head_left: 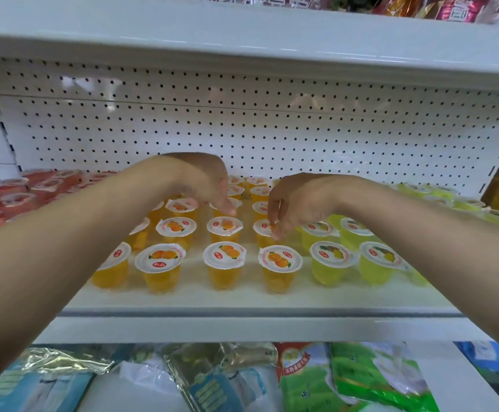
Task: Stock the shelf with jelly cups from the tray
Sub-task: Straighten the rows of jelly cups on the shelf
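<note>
Several jelly cups (pixel 260 207) hidden behind left hand (pixel 203 181), right hand (pixel 297 200); grips unclear.

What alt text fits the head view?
Two bare hands reach over rows of orange jelly cups on a white shelf; the right hand has its fingers at a second-row cup's lid, the left hand hangs over cups farther back. Red cups stand to the left, yellow cups to the right.
</note>
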Demonstrator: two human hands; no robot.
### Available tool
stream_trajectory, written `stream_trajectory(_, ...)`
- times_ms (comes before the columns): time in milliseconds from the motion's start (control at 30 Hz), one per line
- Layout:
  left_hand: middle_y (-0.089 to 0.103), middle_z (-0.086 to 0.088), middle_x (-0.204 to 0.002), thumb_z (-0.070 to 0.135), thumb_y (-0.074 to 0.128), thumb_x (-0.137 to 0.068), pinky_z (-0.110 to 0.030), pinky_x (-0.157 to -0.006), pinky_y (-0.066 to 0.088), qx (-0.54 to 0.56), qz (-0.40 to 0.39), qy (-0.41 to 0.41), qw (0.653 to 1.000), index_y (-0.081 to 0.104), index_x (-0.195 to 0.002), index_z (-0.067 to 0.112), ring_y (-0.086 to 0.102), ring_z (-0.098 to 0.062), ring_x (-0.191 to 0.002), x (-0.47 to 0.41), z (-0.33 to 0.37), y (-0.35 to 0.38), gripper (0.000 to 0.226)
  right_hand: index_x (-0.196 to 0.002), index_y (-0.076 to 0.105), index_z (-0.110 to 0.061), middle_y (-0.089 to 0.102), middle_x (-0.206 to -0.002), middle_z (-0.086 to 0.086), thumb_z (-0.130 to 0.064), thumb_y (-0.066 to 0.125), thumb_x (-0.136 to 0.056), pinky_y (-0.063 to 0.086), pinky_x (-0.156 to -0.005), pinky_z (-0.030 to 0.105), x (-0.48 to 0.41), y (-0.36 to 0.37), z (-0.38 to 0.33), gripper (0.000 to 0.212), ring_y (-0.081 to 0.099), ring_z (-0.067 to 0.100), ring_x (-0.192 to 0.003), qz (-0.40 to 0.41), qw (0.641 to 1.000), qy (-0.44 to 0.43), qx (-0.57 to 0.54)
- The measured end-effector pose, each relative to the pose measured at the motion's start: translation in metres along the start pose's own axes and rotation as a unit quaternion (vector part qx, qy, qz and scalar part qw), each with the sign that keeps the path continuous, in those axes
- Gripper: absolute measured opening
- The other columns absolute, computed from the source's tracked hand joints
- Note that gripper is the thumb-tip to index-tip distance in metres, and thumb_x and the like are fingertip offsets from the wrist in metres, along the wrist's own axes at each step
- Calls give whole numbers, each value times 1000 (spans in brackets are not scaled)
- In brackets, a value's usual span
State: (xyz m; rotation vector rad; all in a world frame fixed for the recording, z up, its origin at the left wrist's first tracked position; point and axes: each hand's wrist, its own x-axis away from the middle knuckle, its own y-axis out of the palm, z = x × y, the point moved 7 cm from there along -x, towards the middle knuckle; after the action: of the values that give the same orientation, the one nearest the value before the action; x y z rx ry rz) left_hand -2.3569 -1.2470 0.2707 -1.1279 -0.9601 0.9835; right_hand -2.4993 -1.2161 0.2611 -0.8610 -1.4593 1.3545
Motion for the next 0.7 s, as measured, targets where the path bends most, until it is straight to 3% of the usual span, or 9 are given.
stream_trajectory(133,70,-6,-110,51,75,-77,-30,-82,46,17,28,-14,999,67,-106,16,66,-22,-98,-11,-8,-10,46,-109,65,-30,65,-106,-14,-55,76,-74,51,-87,31,2,-10,6,44,60,13,-100,4,1000,6,-30)
stream_trajectory(200,70,-7,-110,51,76,-77,-32,-86,49,21,21,-12,999,68,-106,14,66,-23,-99,-19,-10,-6,47,-103,67,-31,64,-103,-14,-54,77,-73,49,-78,28,-2,-23,13,40,59,11,-97,47,997,11,-61)
stream_trajectory(300,69,-2,-106,49,77,-77,-29,-76,50,36,14,-11,999,68,-107,14,66,-18,-93,-32,-8,1,48,-104,69,-24,63,-106,-8,-48,78,-76,42,-67,25,-19,-28,21,38,56,14,-98,76,994,28,-68)
stream_trajectory(467,71,-2,-102,47,79,-75,-26,-74,47,32,-2,-15,999,71,-105,11,66,-17,-92,-50,-7,13,47,-106,71,-17,66,-112,-1,-47,76,-78,47,-81,30,-47,-13,21,41,59,19,-104,50,997,33,-56)
stream_trajectory(567,71,-3,-100,43,80,-75,-26,-69,45,19,12,-12,1000,71,-105,11,66,-20,-93,-53,-7,13,45,-101,73,-16,67,-111,1,-47,76,-77,47,-82,31,-57,-8,21,39,60,20,-104,49,997,31,-49)
stream_trajectory(700,69,-6,-108,41,80,-75,-29,-77,45,0,33,6,999,70,-105,10,63,-23,-102,-52,-1,13,43,-105,73,-17,66,-112,0,-46,77,-77,48,-83,31,-63,-7,22,40,59,21,-104,46,998,33,-39)
